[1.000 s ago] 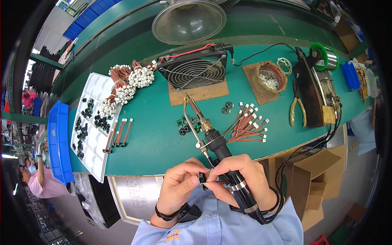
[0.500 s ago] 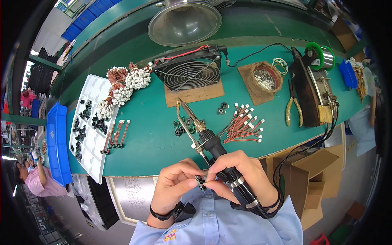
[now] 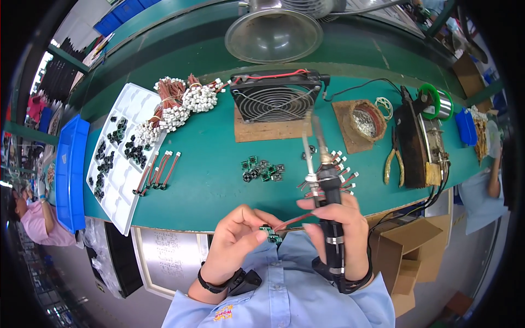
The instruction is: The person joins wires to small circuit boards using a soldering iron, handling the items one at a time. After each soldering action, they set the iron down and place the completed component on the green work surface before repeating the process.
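Observation:
My left hand [image 3: 236, 232] pinches a small green circuit board [image 3: 272, 235] between thumb and fingers, close to my shirt. My right hand [image 3: 345, 224] is wrapped round a black soldering iron [image 3: 331, 188], which points up and away with a thin metal tube clamped alongside. A red-brown wire lead [image 3: 295, 220] runs from the board to the fingers of my right hand. Beyond my hands lies a small pile of green and black boards [image 3: 265, 170]. The iron partly hides a bunch of white-tipped wire leads [image 3: 345, 177].
At left, a white tray [image 3: 124, 205] holds black parts and bundled white connectors [image 3: 199, 98]; several wired pieces [image 3: 158, 172] lie beside it. A blue bin [image 3: 71, 175] stands farther left. Toward the back are a fan [image 3: 278, 101], a solder pot [image 3: 366, 121], pliers [image 3: 394, 164] and a solder spool [image 3: 437, 103].
My right hand has drawn away from the left and tipped the iron more upright, to the right. The wire lead now shows stretched between my hands. The view has shifted slightly.

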### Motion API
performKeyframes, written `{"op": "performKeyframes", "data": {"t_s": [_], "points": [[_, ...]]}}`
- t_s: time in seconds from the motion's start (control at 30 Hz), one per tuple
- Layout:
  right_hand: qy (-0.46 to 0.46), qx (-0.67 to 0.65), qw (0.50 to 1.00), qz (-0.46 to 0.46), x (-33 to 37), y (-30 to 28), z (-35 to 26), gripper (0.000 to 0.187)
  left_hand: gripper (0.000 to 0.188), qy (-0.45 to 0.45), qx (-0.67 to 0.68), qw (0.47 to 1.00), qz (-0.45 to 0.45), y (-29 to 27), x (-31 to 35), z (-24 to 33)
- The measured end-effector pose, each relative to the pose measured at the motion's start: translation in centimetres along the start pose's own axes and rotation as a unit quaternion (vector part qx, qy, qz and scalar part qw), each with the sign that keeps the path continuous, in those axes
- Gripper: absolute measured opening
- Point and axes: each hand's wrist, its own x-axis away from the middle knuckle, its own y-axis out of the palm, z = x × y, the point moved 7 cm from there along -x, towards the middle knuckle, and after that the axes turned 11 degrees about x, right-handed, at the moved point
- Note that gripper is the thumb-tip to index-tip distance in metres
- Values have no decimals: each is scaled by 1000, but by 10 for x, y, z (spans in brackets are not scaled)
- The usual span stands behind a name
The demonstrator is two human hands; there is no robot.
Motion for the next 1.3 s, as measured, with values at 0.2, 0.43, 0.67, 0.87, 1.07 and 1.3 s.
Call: {"op": "performKeyframes", "data": {"t_s": [0.2,0.43,0.67,0.87,1.07,1.3], "points": [[12,7,999,29,23,-17,6,48,10,30,4,999,42,-20,-8,5],[-19,122,992,-40,43,-9,4,54,8,144,-193,969,57,-31,-31,19],[-34,82,995,-44,43,1,0,42,9,153,-206,964,63,-33,-33,12],[-20,67,997,-37,41,1,3,39,9,158,-217,961,63,-33,-33,10],[-23,69,996,-47,41,2,4,38,10,157,-223,960,64,-32,-33,9],[-23,67,996,-63,44,3,5,40,10,165,-251,952,64,-29,-31,12]]}}
